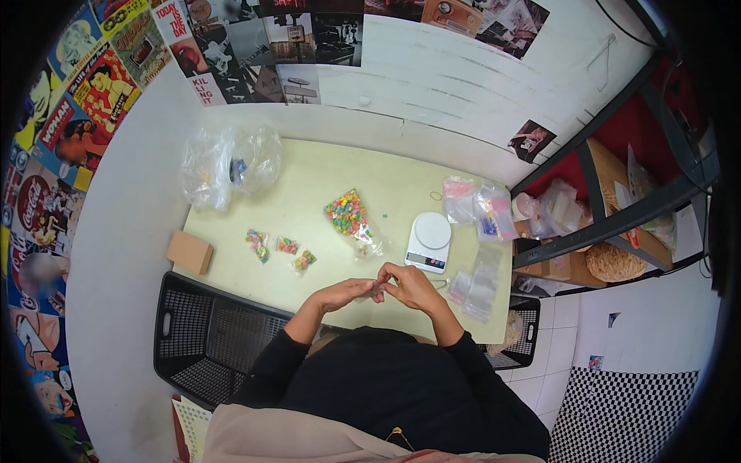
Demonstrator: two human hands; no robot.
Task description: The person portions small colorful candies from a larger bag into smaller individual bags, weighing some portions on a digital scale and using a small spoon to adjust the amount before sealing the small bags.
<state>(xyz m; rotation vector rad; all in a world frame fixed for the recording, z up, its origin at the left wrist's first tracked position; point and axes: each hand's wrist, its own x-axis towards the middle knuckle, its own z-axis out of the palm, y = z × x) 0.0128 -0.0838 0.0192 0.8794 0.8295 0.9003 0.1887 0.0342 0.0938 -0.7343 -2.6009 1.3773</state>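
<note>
The right grip (411,288) pinches a small clear thing (377,293) at its fingertips. The left grip (345,295) is right beside it; I can't tell how tight. Past them, on the worktop (309,174), a big bag of bright bits (347,214) lies near a white scale (431,234).

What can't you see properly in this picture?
In the head view:
Anything between the left hand and right hand: the hands cover it.
White scale's display: too small to read.
Things inside the big clear bag: its creases blur them.
Part of the black basket at right: the table hides it.
</note>
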